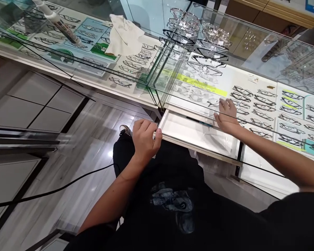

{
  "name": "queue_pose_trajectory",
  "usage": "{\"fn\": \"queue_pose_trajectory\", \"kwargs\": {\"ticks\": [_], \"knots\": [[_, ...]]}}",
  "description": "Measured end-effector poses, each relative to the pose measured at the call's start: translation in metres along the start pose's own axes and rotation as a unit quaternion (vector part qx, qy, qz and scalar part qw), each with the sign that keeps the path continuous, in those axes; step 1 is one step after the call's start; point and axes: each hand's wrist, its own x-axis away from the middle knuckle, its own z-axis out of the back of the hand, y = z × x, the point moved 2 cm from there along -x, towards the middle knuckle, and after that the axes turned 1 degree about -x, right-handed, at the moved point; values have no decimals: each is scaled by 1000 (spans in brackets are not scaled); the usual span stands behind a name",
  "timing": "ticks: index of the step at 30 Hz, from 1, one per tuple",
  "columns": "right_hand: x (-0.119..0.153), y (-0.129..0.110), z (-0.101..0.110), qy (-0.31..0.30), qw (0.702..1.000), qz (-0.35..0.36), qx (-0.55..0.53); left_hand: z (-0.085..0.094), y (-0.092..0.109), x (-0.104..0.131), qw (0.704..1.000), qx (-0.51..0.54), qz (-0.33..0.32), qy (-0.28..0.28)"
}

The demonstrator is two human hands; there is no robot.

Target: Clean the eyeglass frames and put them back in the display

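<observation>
My left hand (146,139) is curled closed near the left front corner of a pulled-out white drawer (196,134); what its fingers hold, if anything, is hidden. Over the drawer's back right part, my right hand (227,115) has its fingers bent but apart, nothing visible in them, at the glass case's front. Beside its fingertips, rows of eyeglasses (264,99) lie inside the case. More glasses (210,52) stand in two rows on the glass top (247,62).
A white cloth (125,36) and a white bottle (64,29) lie on the left glass top. A black cable (68,183) crosses on the left above the wooden floor (94,139). Grey cabinets (36,101) stand at the left. Glass edges run along the case front.
</observation>
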Motion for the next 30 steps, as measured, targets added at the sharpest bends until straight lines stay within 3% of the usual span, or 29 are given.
{"fn": "queue_pose_trajectory", "kwargs": {"ticks": [3, 8, 12, 16, 22, 30], "knots": [[-43, 40, -8, 91, 994, -60, -2, 0, 0, 0, 1000, 3, 12, -1], [-89, 99, 3, 145, 978, -147, 25, 0, 0, -1, 1000, 1, 8, 5], [-109, 140, 6, 133, 969, -204, 43, -3, -3, 0, 1000, -5, 11, 5], [-128, 174, -4, 122, 961, -244, 46, -5, -5, 1, 1000, -3, 19, 9], [-156, 208, -22, 104, 951, -288, 31, -4, -6, 1, 1000, -6, 12, -2], [-171, 225, -28, 66, 948, -312, -1, -3, -4, -3, 1000, 1, 9, 5]]}}
